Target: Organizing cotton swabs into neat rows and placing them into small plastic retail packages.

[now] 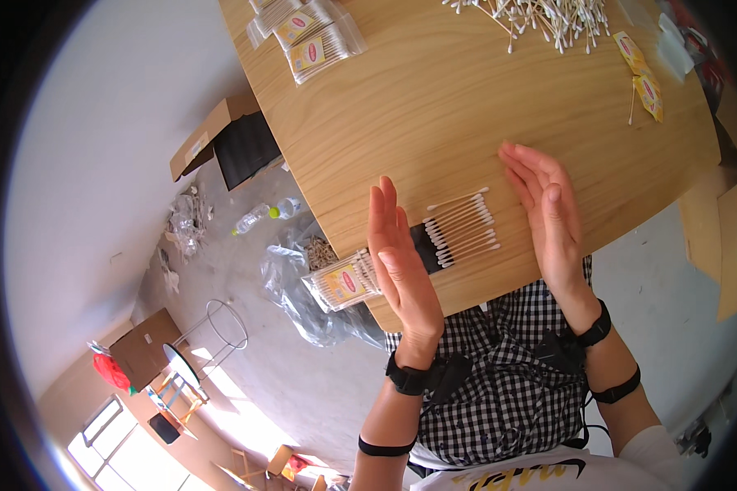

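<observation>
A row of cotton swabs lies side by side near the table's front edge, with the topmost one slightly apart. Their left ends rest on or beside a dark flat piece. To the left of the row, my left hand is upright with its fingers stretched, holding nothing and partly covering the dark piece. A clear packet of swabs with a yellow label juts over the table edge beside that hand. My right hand is raised right of the row, fingers extended and empty. Both palms face inward.
A loose heap of cotton swabs lies at the far side of the wooden table. Filled packets are at the far left, yellow labels at the far right. On the floor are a plastic bag, bottles and an open carton.
</observation>
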`<state>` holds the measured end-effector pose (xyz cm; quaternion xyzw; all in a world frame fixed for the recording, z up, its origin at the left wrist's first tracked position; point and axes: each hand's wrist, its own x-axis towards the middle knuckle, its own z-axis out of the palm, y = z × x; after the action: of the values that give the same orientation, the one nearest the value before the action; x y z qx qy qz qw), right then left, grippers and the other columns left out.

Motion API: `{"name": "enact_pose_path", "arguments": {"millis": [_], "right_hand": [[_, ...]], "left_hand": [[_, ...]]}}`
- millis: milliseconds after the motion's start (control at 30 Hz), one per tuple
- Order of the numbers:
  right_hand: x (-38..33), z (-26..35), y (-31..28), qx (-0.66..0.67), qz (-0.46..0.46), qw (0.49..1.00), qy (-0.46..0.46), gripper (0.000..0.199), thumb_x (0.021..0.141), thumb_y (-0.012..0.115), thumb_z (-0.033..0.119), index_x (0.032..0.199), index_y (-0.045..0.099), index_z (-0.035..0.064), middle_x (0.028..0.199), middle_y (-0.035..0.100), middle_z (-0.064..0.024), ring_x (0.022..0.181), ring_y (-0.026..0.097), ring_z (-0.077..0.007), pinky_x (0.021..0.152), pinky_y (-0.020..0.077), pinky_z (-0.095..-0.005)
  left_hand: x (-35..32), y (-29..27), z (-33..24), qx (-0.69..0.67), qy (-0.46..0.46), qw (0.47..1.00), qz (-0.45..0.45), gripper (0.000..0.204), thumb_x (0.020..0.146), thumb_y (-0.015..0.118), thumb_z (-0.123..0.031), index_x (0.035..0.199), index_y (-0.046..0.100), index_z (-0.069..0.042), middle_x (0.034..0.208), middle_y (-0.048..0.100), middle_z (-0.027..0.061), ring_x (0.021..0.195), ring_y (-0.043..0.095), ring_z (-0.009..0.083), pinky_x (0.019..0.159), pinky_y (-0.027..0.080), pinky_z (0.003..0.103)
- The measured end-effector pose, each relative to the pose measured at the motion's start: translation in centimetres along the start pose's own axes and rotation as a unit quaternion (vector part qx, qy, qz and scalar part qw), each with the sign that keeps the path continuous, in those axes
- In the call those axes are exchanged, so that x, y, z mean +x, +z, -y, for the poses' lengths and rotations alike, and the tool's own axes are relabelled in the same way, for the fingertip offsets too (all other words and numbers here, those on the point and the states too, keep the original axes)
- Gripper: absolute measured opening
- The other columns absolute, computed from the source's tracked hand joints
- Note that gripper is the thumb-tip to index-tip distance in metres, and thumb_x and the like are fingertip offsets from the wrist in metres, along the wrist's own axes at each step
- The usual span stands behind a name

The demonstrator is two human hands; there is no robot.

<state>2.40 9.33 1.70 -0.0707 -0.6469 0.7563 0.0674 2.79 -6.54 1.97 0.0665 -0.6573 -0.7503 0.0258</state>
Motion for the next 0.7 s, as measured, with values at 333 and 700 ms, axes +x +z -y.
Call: {"name": "enact_pose_path", "arguments": {"millis": [333,700], "right_hand": [[-0.1,-0.8,2.1,0.01,0.088,0.996,-0.019,0.059,0.106,0.035,0.042,0.141,0.037,-0.0056,0.146,0.041,-0.0211,0.14,0.037,-0.0303,0.117,0.0274,-0.0434],[-1.1,-1.0,2.9,-0.023,0.062,0.998,0.005,0.077,0.1,0.033,0.06,0.144,0.033,-0.0024,0.151,0.035,-0.0233,0.143,0.032,-0.0332,0.119,0.023,-0.0451]], "left_hand": [[-0.8,1.2,-1.0,0.024,-0.03,0.998,0.041,0.089,0.097,0.03,-0.068,0.154,0.021,-0.001,0.16,0.022,0.0198,0.148,0.02,0.0319,0.121,0.015,0.046],[-2.2,1.7,-0.1,-0.032,-0.024,0.999,-0.001,0.08,0.1,0.031,-0.063,0.154,0.023,-0.004,0.161,0.023,0.0135,0.149,0.019,0.0279,0.122,0.013,0.041]]}}
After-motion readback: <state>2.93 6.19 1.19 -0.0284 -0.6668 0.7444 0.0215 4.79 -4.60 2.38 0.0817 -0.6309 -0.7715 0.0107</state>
